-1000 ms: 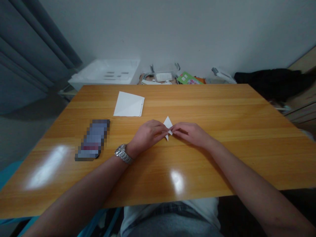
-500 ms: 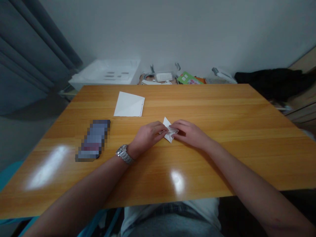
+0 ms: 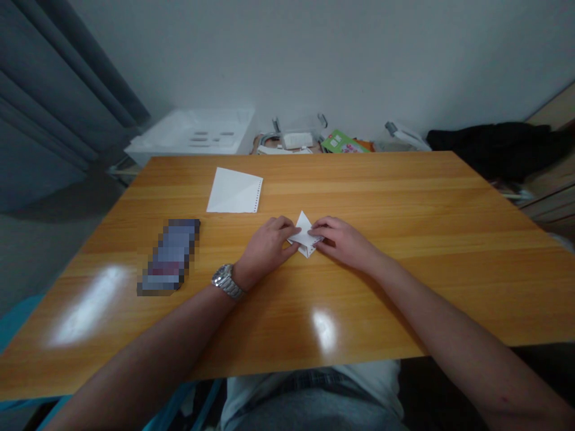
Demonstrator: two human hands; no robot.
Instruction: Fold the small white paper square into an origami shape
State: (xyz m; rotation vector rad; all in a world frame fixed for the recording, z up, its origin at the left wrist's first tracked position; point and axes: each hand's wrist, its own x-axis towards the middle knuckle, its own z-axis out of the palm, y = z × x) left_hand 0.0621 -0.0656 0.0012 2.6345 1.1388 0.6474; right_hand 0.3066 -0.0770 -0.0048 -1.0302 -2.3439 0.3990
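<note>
A small folded paper (image 3: pixel 304 230), white with a row of punched holes along one edge, is held between my hands over the middle of the table. One corner points away from me and a folded corner points toward me. My left hand (image 3: pixel 271 240), with a metal watch on its wrist, pinches the paper's left side between thumb and fingers. On the opposite side my right hand (image 3: pixel 344 239) grips the right corner, fingers on top and thumb below. The paper's side corners are partly hidden under my fingers.
A larger white sheet (image 3: pixel 235 191) with punched holes lies farther back on the wooden table (image 3: pixel 404 203). To the left rests a blurred-out phone-like device (image 3: pixel 169 257). Behind the table are a white tray (image 3: pixel 193 131), a green booklet (image 3: pixel 344 142) and cables.
The left fingers have drawn back slightly to the left, baring more of the paper's middle. Its upper layer now looks smooth and flatter, with an opened fold at the near side.
</note>
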